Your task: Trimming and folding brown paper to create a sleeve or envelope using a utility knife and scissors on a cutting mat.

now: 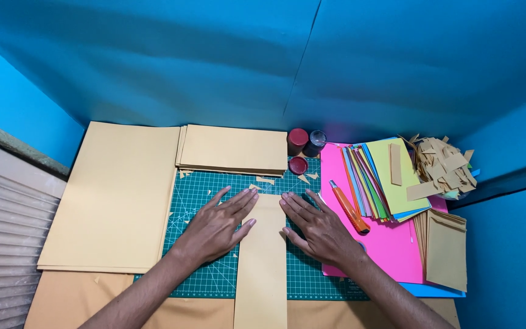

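Observation:
A long tan paper strip [263, 268] lies lengthwise on the green cutting mat [205, 195]. My left hand [217, 226] rests flat, fingers spread, pressing on the strip's upper left edge. On the upper right edge my right hand [318, 228] presses flat in the same way. The fingertips of both hands point toward the strip's far end. Neither hand holds anything.
A large tan sheet [114, 195] lies left; a stack of tan sheets [234, 149] sits behind the mat. An orange utility knife [348, 207] lies on pink paper [391, 244] beside fanned coloured sheets [378, 180], paper scraps [442, 167], small tan pieces [445, 250], two jars [305, 141] and a red lid [298, 165].

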